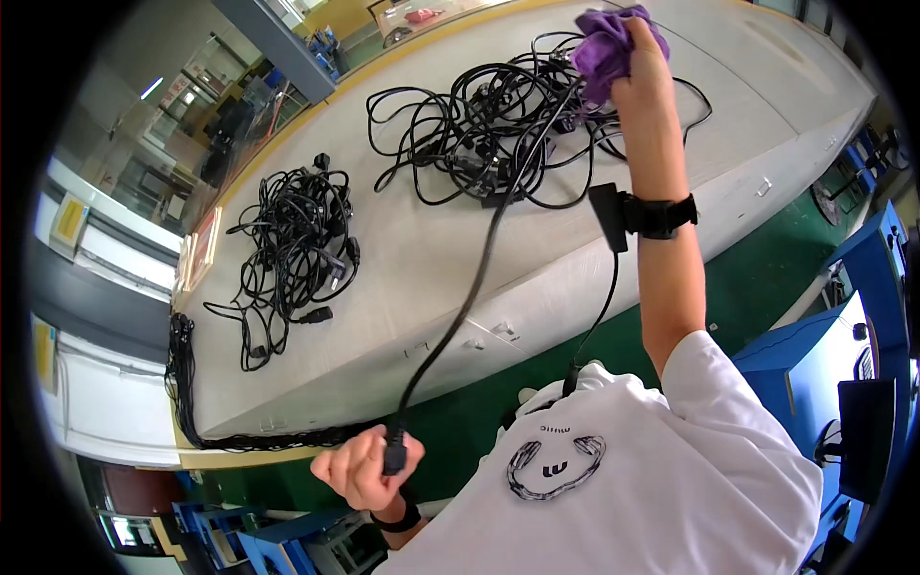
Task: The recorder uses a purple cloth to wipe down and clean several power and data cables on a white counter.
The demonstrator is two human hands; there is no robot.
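My left hand (368,468), low in the view, grips the plug end of a black power cable (471,291). The cord rises taut from there over the counter to a bunched purple cloth (607,52). My right hand (640,61) is stretched far out and closed on that cloth. Whether the cord passes inside the cloth is hidden by its folds. Beneath and beside the cloth lies a loose tangle of black power cables (496,136) with plugs among the loops. A second, denser heap of black cables (295,237) rests farther left on the white counter (402,259).
Long straight black cables (280,438) hang over the counter's left end. Framed boards (201,248) lean near the window side. A glass partition on a yellow ledge (431,43) borders the far side. Blue desks (805,366) and a monitor (866,438) stand at right.
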